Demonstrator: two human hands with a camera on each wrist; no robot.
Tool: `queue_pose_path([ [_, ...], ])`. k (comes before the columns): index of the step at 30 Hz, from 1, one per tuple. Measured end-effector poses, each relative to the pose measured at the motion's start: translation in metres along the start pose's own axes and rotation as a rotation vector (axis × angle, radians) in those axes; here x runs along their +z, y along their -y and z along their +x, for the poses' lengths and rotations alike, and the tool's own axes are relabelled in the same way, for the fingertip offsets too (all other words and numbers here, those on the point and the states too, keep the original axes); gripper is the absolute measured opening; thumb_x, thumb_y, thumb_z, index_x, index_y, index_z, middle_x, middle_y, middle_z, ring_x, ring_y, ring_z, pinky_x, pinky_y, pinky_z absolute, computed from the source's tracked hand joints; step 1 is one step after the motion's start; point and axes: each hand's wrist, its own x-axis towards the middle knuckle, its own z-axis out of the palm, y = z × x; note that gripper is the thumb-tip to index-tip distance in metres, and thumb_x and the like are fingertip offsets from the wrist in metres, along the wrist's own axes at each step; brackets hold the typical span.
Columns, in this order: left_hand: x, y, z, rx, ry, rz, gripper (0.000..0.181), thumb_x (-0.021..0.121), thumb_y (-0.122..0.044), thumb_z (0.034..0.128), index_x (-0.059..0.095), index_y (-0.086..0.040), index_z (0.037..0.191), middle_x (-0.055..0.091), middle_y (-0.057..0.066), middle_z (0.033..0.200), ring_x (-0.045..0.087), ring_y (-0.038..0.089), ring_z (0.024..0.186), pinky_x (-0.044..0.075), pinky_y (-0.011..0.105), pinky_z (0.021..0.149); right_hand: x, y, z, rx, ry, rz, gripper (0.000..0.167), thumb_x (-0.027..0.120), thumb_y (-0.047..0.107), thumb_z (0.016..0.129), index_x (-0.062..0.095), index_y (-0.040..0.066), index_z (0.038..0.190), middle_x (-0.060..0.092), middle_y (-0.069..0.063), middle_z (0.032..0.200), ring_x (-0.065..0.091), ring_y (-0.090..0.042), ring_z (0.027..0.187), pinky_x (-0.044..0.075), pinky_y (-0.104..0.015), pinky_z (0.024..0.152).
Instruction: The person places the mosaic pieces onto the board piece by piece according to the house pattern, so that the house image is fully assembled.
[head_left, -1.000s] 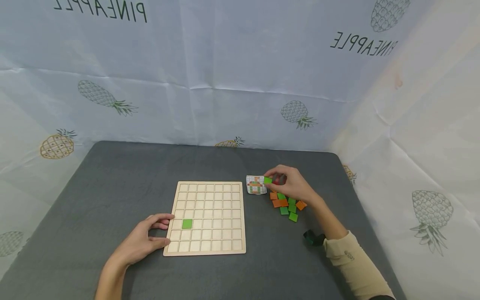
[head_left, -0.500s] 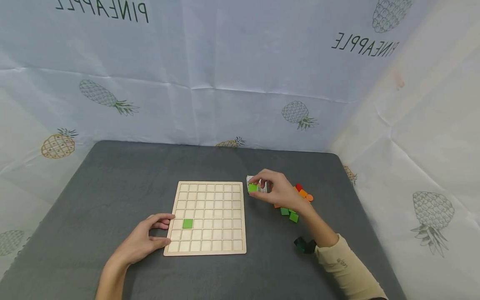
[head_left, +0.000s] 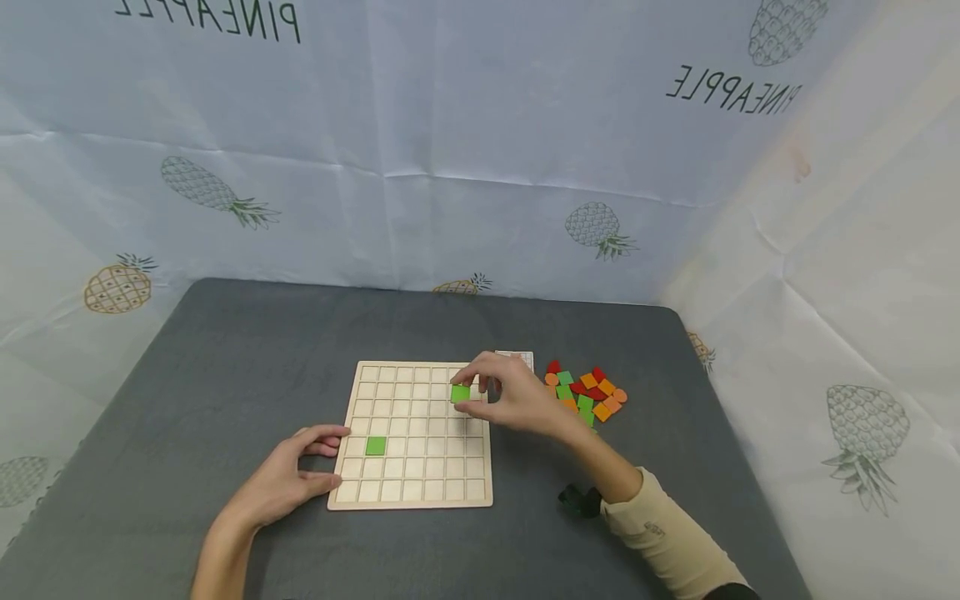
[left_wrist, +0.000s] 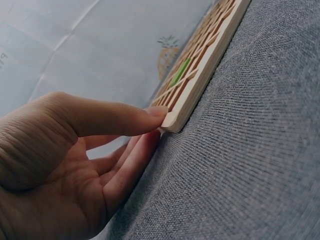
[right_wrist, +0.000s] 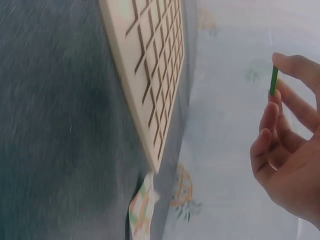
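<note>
A square wooden grid board point(head_left: 412, 507) lies on the table. One green square tile point(head_left: 376, 446) sits in a cell at its left side. My left hand point(head_left: 281, 477) touches the board's left edge, thumb by the near corner and index finger farther up; in the left wrist view the thumb point(left_wrist: 125, 119) rests on the corner. Above the board's far right part, my right hand point(head_left: 517, 396) pinches another green square tile point(head_left: 461, 393) between thumb and index finger. The right wrist view shows this tile point(right_wrist: 274, 80) edge-on, raised off the board, the other fingers loosely curled.
Right of the board lies a loose pile of red, orange and green pieces point(head_left: 595, 387). A small printed card point(head_left: 525, 358) is partly hidden behind the right hand. A dark object point(head_left: 579, 502) is by the right sleeve. Pineapple-printed cloth point(head_left: 420, 217) surrounds the table.
My right hand has carried the green tile leftward from beside the card to over the board, uncovering the loose pieces. The left hand stays at the board's edge.
</note>
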Motion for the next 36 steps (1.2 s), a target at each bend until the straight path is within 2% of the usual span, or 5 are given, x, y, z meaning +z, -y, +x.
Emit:
queue_pose_path([
  [5,0.0,0.0,0.0,-0.002,0.003,0.006,0.069,0.086,-0.001,0.0869,0.057,0.002,0.149,0.06,0.021,0.137,0.058,0.015,0.118,0.062,0.025,0.083,0.016,0.007,0.007,-0.012,0.032,0.003,0.032,0.089,0.022,0.091,0.08,0.016,0.121,0.076,0.003,0.109,0.062,-0.011,0.086,0.053,-0.024,0.071],
  [13,-0.001,-0.001,0.001,-0.003,0.007,-0.005,0.069,0.086,-0.001,0.0873,0.056,0.003,0.149,0.059,0.021,0.138,0.057,0.012,0.118,0.062,0.025,0.083,0.042,0.016,0.02,-0.065,0.123,0.043,0.03,0.087,0.02,0.094,0.08,0.011,0.121,0.078,0.0,0.112,0.066,-0.012,0.088,0.06,-0.036,0.078],
  [18,0.0,-0.001,0.0,-0.003,0.003,0.005,0.068,0.086,-0.002,0.0873,0.057,0.002,0.149,0.06,0.021,0.137,0.058,0.013,0.118,0.062,0.025,0.084,0.057,0.025,0.026,-0.048,0.177,0.043,0.029,0.087,0.022,0.093,0.081,0.013,0.119,0.079,0.001,0.113,0.069,-0.015,0.089,0.061,-0.033,0.083],
  [25,-0.001,0.0,-0.001,0.031,0.014,-0.016,0.066,0.085,-0.002,0.0884,0.057,0.001,0.148,0.059,0.022,0.137,0.058,0.007,0.117,0.062,0.025,0.084,0.08,0.036,0.033,-0.047,0.256,-0.016,0.028,0.088,0.025,0.093,0.082,0.016,0.118,0.077,0.002,0.105,0.068,-0.009,0.087,0.049,-0.011,0.077],
  [36,-0.002,0.001,-0.001,0.043,0.01,-0.017,0.065,0.085,-0.002,0.0888,0.058,0.0,0.148,0.059,0.021,0.137,0.057,0.005,0.117,0.062,0.026,0.084,0.112,0.034,0.042,-0.01,0.3,-0.066,0.026,0.089,0.029,0.092,0.081,0.019,0.115,0.072,0.01,0.098,0.052,0.008,0.073,0.044,-0.008,0.068],
])
